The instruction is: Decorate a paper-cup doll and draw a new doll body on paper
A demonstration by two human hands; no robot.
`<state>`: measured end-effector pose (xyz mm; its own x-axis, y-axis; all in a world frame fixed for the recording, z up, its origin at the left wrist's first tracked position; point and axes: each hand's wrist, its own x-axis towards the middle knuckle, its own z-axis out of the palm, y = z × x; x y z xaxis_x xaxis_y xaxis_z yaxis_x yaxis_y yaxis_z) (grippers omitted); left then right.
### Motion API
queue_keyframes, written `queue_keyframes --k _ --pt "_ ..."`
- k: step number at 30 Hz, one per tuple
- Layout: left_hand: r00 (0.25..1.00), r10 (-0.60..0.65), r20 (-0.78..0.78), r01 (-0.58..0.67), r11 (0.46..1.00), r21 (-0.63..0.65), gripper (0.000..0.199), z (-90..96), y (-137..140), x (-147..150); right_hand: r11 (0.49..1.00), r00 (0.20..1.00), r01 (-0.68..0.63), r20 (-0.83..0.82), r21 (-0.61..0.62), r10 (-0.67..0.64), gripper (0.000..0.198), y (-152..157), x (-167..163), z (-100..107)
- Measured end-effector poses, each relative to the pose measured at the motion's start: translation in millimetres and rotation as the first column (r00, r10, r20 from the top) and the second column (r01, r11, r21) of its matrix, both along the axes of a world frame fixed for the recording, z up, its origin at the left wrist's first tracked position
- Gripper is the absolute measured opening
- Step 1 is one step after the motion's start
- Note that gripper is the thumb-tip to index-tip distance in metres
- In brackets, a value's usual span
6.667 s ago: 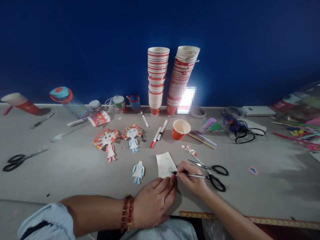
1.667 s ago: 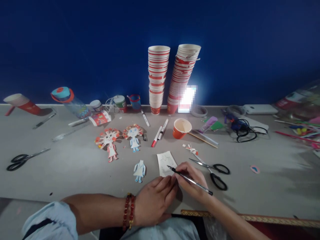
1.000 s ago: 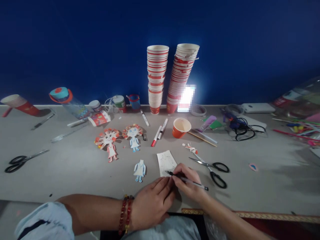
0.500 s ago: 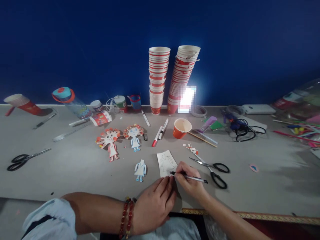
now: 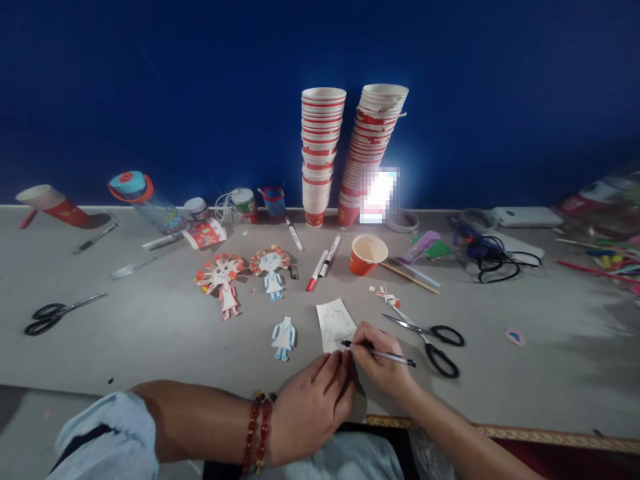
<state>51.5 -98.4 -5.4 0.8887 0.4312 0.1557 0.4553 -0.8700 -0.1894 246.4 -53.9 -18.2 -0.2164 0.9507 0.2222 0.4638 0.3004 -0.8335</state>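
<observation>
My right hand [image 5: 383, 357] grips a slim pen [image 5: 393, 357], its tip on a small white sheet of paper [image 5: 331, 323]. Pencil-like lines on the sheet form a dress-shaped body. My left hand [image 5: 315, 407] lies flat with fingers stretched out at the sheet's lower edge, close beside the right hand. Left of the paper lies a cut-out paper body in a blue-edged dress [image 5: 283, 338]. Two finished-looking paper dolls, one red [image 5: 227, 287] and one blue [image 5: 273, 273], lie further back. Black-handled scissors [image 5: 425, 331] rest open to the right of the sheet.
Two tall stacks of paper cups [image 5: 323, 153] stand at the blue wall. An orange cup [image 5: 367, 257], markers [image 5: 317, 270] and paper scraps [image 5: 387, 295] lie mid-table. Further out are a second pair of scissors [image 5: 50, 319], a water bottle [image 5: 145, 200] and a glue gun with cord [image 5: 475, 247].
The view has shifted slightly, so table items appear a little further right. The pen is still on the paper, and both hands keep nearly the same pose.
</observation>
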Motion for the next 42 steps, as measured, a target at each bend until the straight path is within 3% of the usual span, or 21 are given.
queue_keyframes --k 42 --pt "0.999 -0.028 -0.016 0.028 1.0 -0.002 0.045 -1.1 1.4 -1.1 1.0 1.0 0.003 0.029 0.027 -0.004 0.015 0.1 -0.5 2.7"
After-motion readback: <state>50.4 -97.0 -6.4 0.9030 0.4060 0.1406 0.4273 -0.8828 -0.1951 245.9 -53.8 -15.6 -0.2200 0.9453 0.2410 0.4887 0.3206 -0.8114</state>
